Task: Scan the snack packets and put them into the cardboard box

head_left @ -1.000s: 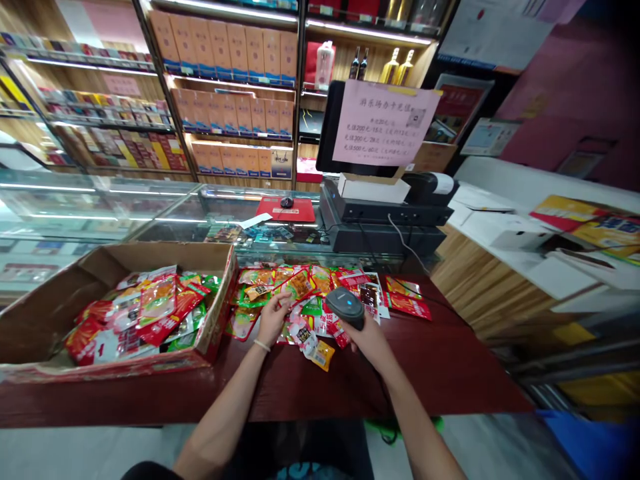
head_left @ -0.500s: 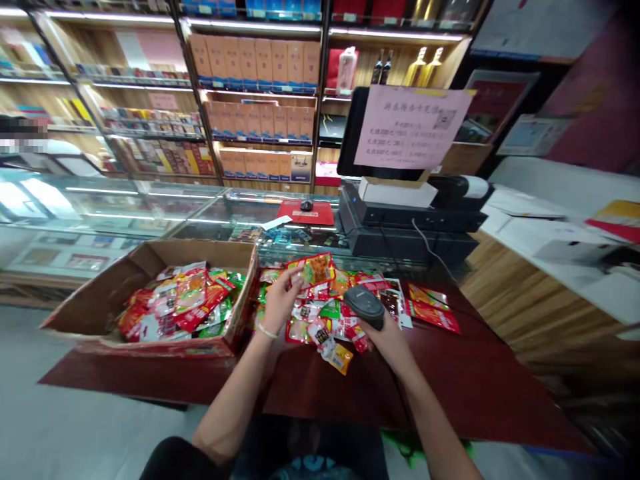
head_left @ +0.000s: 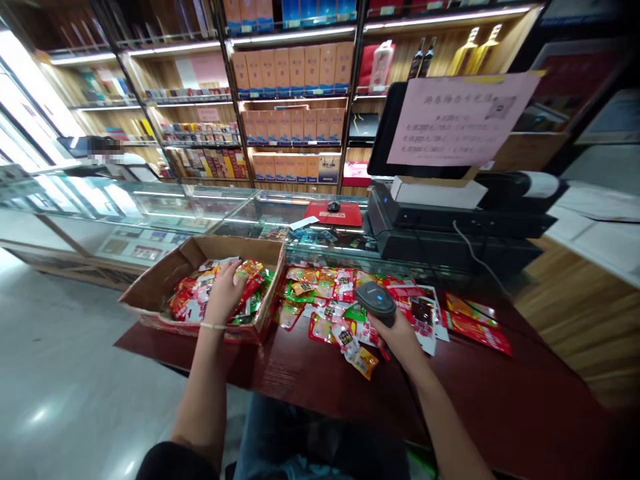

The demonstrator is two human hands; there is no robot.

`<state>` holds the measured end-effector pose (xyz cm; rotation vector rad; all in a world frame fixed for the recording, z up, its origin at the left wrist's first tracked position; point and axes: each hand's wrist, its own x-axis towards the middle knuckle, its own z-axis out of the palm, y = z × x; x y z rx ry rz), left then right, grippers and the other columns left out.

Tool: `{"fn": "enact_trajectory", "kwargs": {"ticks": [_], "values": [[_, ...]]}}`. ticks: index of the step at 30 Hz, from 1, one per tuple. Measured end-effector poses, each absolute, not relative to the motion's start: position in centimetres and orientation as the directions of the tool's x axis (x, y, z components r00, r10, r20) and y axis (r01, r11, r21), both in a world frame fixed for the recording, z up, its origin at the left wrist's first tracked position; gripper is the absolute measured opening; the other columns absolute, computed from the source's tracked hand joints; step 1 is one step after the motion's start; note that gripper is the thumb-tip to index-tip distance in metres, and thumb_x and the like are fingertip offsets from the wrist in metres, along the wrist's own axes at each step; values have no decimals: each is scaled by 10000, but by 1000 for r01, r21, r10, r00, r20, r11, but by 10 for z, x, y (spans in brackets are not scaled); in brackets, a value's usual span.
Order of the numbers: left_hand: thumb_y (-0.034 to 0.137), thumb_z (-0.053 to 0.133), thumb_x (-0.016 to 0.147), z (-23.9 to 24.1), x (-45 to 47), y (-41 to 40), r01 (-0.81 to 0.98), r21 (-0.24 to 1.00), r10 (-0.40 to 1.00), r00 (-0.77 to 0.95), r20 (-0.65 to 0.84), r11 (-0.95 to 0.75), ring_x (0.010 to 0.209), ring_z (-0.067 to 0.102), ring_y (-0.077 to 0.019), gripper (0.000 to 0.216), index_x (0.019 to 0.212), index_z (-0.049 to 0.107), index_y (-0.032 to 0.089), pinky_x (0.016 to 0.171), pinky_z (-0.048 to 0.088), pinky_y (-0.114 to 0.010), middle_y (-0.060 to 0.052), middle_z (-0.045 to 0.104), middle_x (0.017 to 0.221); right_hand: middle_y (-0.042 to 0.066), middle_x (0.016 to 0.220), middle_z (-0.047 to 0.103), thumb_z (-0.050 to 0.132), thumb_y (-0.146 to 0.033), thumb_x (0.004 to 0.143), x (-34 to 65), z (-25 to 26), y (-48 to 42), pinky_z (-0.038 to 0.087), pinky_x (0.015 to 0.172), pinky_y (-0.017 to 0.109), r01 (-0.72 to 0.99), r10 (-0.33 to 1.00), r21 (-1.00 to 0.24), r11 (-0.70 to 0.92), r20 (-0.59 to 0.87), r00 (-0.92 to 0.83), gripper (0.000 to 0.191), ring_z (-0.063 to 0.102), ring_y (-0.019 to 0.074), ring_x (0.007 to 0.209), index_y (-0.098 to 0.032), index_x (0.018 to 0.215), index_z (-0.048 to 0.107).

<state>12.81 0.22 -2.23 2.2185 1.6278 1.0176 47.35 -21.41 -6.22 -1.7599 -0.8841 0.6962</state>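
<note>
My left hand (head_left: 223,291) reaches into the cardboard box (head_left: 161,285) and rests on the snack packets inside, with an orange-red packet (head_left: 249,269) at its fingertips; whether the fingers still grip it is hard to tell. My right hand (head_left: 400,337) is wrapped round a dark barcode scanner (head_left: 376,301) with a small blue light, held just above the loose snack packets (head_left: 330,303) spread on the dark red table (head_left: 500,393).
A cash register with a screen and a pink notice (head_left: 457,117) stands behind the packets. A glass counter (head_left: 150,213) with a red mouse pad (head_left: 334,213) runs to the left. Shelves of boxes and bottles (head_left: 295,73) fill the back wall.
My left hand lifted an orange-red packet from the table pile and carried it left into the box. The scanner hand stayed over the packets. The view swung left.
</note>
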Motion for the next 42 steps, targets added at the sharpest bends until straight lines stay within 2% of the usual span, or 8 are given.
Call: {"fn": "enact_trajectory", "kwargs": {"ticks": [5,11,18,23,28,33,38,42], "values": [[345,507,919,-12,182,-23,627,516,802,343,489,-583,1155,626,-259,374,1238,619,185,1033,471,-419,-107,675,1240,-38,525,607,684,-456,744,484,-65,-221,446,433,286,240,809,-943,-233,-51,585,479,560,177,396,-176,1128,626],[289,495,943,-24,286,-52,366,474,595,580,557,-801,1144,628,-238,324,1230,623,212,1020,488,-410,-92,680,1225,70,897,748,697,-413,715,516,-70,-247,533,696,328,358,721,-914,-191,116,683,412,697,260,853,-176,1052,680],[216,573,889,-82,420,-69,186,480,432,768,473,-857,1191,595,-249,369,1255,608,186,1045,478,-427,-126,637,1269,-44,493,571,669,-493,756,559,-88,-298,399,391,267,222,633,-933,-284,-8,774,407,525,172,372,-191,1022,614],[181,568,883,-104,486,-73,191,442,363,865,347,-877,1240,563,-251,315,1183,658,158,1090,433,-397,-147,602,1315,-71,442,517,669,-499,747,571,-87,-318,365,346,253,173,590,-947,-272,-22,807,359,492,162,330,-213,934,559],[273,466,959,-102,522,-74,429,370,516,837,179,-824,1216,572,-282,324,1190,636,122,1048,431,-410,-212,607,1261,-72,442,522,670,-500,738,575,-87,-323,388,353,257,160,560,-947,-278,-24,828,363,505,164,328,-210,929,564],[238,595,862,-103,518,-76,542,343,602,793,93,-767,1124,609,-351,384,1208,591,73,970,445,-473,-254,628,1130,-48,486,563,663,-469,754,572,-88,-326,388,359,255,201,577,-949,-243,25,816,368,515,160,338,-194,987,590],[207,654,787,-110,481,-75,478,470,583,806,99,-742,1060,633,-306,346,1113,626,93,930,470,-383,-208,645,1130,-51,492,552,644,-469,783,568,-93,-326,390,369,255,227,596,-930,-289,10,803,338,529,166,351,-204,984,583],[282,563,859,-122,430,-72,362,707,632,760,154,-608,966,665,-261,240,1043,670,171,885,496,-368,-101,716,1033,-43,530,581,643,-461,783,560,-97,-318,384,358,257,208,621,-933,-293,-20,783,375,516,160,348,-204,1049,578]]}}
